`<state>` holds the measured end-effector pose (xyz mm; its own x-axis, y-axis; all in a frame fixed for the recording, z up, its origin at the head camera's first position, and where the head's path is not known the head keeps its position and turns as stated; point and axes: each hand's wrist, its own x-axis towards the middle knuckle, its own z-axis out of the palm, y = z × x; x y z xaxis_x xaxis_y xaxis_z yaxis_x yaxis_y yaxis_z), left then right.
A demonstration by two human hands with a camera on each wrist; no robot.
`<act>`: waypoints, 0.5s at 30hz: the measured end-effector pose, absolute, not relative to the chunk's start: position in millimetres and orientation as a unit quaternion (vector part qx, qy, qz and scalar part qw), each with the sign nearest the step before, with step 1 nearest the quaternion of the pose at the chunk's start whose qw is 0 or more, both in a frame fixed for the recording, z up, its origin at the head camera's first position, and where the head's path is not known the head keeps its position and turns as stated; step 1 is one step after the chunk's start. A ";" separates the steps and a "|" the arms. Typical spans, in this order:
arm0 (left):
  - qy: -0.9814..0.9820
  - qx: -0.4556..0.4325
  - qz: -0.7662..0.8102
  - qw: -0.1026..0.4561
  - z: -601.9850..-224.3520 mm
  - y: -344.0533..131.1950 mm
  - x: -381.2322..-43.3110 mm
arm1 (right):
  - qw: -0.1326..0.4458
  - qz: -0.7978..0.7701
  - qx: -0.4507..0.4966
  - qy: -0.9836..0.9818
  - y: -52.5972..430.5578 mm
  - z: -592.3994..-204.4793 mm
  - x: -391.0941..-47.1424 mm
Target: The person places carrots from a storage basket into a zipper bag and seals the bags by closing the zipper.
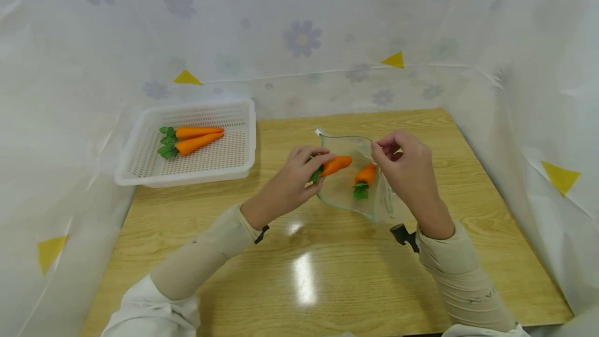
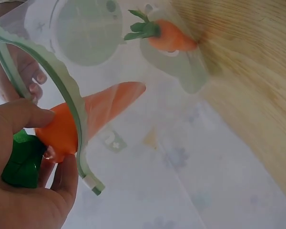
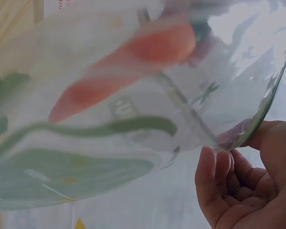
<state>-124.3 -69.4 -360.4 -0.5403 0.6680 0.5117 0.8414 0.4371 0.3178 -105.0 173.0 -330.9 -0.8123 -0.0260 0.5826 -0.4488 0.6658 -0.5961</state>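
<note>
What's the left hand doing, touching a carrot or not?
Touching. The left wrist view shows the left hand pinching the carrot between thumb and fingers.

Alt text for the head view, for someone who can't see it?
A left hand holds a carrot partway inside a clear zip bag containing another carrot; the right hand pinches the bag's edge. Two more carrots lie in a white basket.

Left hand (image 2: 33, 205) pinches carrot (image 2: 61, 130) near its leaves (image 2: 24, 162); tip inside clear bag (image 2: 93, 47). Second carrot (image 2: 174, 36) within. Right hand (image 2: 26, 67) behind green-edged mouth (image 2: 69, 90). Tabletop (image 2: 248, 86) upper right.
</note>
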 end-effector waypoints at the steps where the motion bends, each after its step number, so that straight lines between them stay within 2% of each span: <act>1: -0.834 -0.453 -0.274 0.156 -361.0 -69.0 -124.4 | 0.275 0.385 0.137 -0.870 172.7 -330.8 -105.1; 15: -0.836 -0.467 -0.251 0.143 -365.1 -63.7 -125.5 | 0.273 0.381 0.138 -0.873 171.2 -332.0 -105.3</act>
